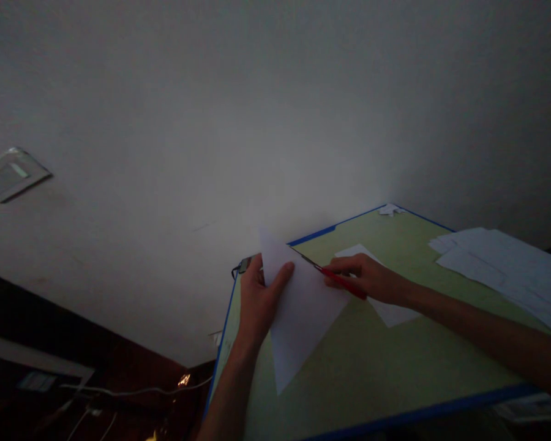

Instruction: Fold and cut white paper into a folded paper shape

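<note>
Green mat (pixel 349 367): blue-edged, it covers the table under both hands as a work surface.
Left hand (pixel 257 303): at 9 o'clock of the white sheet (pixel 298 312), thumb over its edge, pinching it so it stays lifted and steady.
Right hand (pixel 371 278): at 3 o'clock of the sheet, closed round a red-handled cutter (pixel 342 280) whose tip touches the sheet's edge.
Loose papers (pixel 500 266): well apart at 2 o'clock, clear of the blade.
</note>
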Action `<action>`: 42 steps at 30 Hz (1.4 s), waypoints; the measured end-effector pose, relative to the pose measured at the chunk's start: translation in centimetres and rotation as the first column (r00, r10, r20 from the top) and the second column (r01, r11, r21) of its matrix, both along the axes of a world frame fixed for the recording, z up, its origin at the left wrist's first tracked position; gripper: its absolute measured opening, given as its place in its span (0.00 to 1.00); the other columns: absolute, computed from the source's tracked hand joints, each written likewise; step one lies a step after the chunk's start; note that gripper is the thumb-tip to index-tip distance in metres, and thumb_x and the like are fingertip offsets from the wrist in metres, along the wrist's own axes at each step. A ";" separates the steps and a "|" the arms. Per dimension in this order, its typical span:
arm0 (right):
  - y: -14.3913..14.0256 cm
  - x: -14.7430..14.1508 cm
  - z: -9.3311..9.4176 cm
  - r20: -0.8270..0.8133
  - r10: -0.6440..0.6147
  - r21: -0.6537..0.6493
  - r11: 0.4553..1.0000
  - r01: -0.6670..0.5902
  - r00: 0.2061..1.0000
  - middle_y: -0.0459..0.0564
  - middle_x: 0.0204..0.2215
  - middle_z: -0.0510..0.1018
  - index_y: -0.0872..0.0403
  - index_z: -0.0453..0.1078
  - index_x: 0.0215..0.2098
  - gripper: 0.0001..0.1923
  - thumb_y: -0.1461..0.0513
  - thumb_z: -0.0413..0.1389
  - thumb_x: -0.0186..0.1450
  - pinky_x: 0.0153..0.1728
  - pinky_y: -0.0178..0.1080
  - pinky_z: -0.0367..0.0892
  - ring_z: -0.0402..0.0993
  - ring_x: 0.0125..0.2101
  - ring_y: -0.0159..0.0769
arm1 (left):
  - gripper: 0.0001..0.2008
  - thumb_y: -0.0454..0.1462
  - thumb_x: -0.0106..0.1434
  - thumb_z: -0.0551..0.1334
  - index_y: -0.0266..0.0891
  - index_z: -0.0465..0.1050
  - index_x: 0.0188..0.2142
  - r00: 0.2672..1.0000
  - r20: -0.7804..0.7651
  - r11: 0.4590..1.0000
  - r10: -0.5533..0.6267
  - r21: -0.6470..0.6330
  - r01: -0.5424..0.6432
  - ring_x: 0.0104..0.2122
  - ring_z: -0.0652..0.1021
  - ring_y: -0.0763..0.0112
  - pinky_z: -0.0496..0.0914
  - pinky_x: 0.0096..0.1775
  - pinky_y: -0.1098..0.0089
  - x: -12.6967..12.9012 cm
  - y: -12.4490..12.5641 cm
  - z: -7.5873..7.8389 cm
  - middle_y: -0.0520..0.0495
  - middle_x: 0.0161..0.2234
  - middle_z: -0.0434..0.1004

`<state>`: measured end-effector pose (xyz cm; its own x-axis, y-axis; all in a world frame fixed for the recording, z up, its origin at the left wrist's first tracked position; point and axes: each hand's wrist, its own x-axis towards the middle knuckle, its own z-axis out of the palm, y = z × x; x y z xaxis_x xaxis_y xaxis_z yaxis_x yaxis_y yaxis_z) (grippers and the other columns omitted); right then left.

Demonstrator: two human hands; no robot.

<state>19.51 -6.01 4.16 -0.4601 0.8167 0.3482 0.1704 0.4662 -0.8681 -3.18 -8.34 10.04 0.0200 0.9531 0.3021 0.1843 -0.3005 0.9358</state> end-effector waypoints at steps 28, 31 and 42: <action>0.1 0.1 -0.2 -0.009 0.013 0.011 1.000 -0.013 1.000 0.47 0.31 0.75 0.51 0.82 0.43 0.20 0.46 0.59 0.67 0.32 0.38 0.59 0.67 0.31 0.33 | 0.22 0.46 0.57 0.72 0.37 0.73 0.46 1.000 0.014 1.000 -0.017 -0.006 0.017 0.31 0.84 0.61 0.80 0.31 0.66 0.0 0.0 0.0 0.43 0.37 0.84; 0.0 0.1 -0.2 -0.008 0.012 0.006 1.000 -0.012 1.000 0.47 0.31 0.75 0.52 0.81 0.41 0.20 0.46 0.59 0.67 0.32 0.38 0.58 0.67 0.31 0.33 | 0.22 0.46 0.57 0.72 0.37 0.73 0.46 1.000 0.007 1.000 -0.006 -0.004 0.006 0.31 0.84 0.61 0.80 0.31 0.66 0.0 -0.1 0.1 0.43 0.36 0.84; -0.3 -0.2 -0.1 -0.028 0.023 -0.004 1.000 -0.024 0.999 0.46 0.28 0.73 0.51 0.82 0.40 0.21 0.44 0.58 0.68 0.31 0.37 0.57 0.65 0.30 0.33 | 0.21 0.46 0.57 0.72 0.36 0.74 0.46 1.000 -0.014 1.000 0.011 0.007 -0.011 0.31 0.84 0.62 0.80 0.32 0.66 0.1 -0.2 0.3 0.43 0.36 0.84</action>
